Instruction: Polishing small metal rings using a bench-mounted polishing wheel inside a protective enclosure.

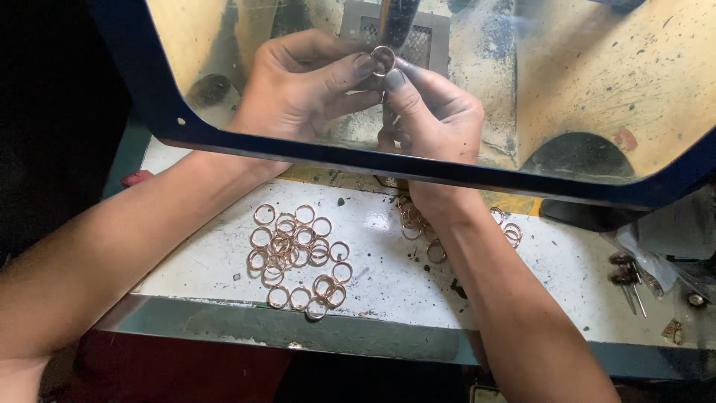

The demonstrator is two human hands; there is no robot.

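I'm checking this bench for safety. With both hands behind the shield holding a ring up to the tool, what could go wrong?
The left hand and right hand pinch one ring with bare fingertips close to the tool, so fingers could get caught. The loose rings near the bench edge could get knocked off by a forearm.

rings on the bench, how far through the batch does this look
One ring is in hand, pinched between the fingers of the left hand and the right hand behind the clear shield. A big pile of rings lies on the white bench by the left arm, and a smaller group by the right wrist. Which pile is finished can't be told, so progress is unclear.
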